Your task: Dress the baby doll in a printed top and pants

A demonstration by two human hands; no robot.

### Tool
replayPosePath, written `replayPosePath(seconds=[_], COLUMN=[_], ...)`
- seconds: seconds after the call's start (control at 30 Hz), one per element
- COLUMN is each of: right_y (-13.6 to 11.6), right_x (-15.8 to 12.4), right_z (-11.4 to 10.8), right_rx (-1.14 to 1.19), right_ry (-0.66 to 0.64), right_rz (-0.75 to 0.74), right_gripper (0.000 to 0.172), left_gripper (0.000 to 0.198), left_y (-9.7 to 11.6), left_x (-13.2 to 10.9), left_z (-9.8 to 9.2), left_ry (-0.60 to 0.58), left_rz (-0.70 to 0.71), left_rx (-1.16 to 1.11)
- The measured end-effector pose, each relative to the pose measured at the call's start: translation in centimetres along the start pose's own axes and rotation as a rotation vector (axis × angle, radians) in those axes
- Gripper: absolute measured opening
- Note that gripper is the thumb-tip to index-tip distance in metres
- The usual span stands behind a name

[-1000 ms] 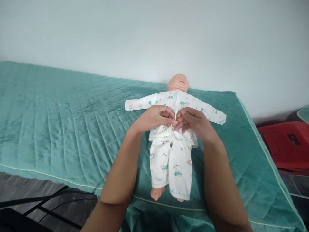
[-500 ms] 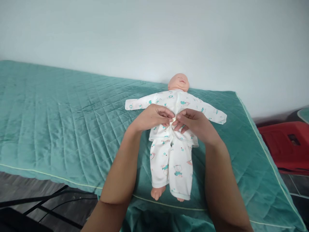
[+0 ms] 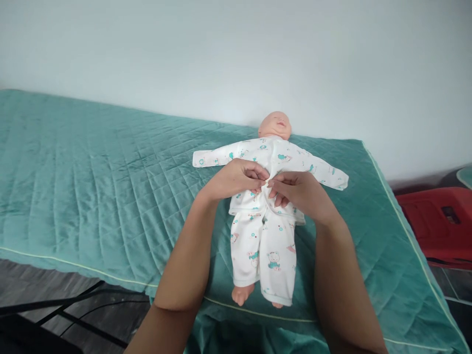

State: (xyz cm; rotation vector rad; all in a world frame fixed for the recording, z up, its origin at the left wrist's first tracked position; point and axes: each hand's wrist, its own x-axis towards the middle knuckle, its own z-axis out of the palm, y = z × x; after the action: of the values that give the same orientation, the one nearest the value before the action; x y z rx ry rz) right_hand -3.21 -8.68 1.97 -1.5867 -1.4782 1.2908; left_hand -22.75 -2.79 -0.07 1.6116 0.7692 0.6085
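Observation:
A baby doll (image 3: 275, 124) lies on its back on a teal quilted bed cover (image 3: 92, 177), head toward the wall. It wears a white printed shirt (image 3: 280, 156) and matching trousers (image 3: 265, 255); its bare feet stick out at the near edge. My left hand (image 3: 238, 178) and my right hand (image 3: 297, 191) meet over the doll's belly. Both pinch the front opening of the shirt, fingertips touching at the middle seam. The fastening between my fingers is too small to make out.
A pale wall rises right behind the bed. A red plastic object (image 3: 438, 226) stands on the floor at the right. Dark floor and black cables (image 3: 73, 305) show at the lower left, below the bed's near edge.
My hands have stayed pinched together on the shirt front, shifting slightly. The view has drifted a little.

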Motion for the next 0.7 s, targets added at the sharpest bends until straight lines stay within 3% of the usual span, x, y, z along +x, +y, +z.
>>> replayPosePath(seconds=[0.13,0.37,0.7], right_y=[0.0,0.4,0.1], right_x=[0.0,0.0,-0.3], right_z=[-0.1,-0.1,-0.5], right_rx=[-0.013,-0.024,0.075], right_ry=[-0.024,-0.023,-0.038], right_rz=[-0.018,-0.048,-0.034], right_gripper=[0.032,0.022,0.025], left_gripper=[0.021,0.018,0.024], left_y=[0.3,0.2,-0.1], left_x=[0.1,0.2,-0.4], left_z=[0.3,0.5,-0.6], left_ry=[0.018,0.039,-0.093], left_rz=[-0.003,-0.029,-0.05], left_rx=[-0.043,-0.067,-0.072])
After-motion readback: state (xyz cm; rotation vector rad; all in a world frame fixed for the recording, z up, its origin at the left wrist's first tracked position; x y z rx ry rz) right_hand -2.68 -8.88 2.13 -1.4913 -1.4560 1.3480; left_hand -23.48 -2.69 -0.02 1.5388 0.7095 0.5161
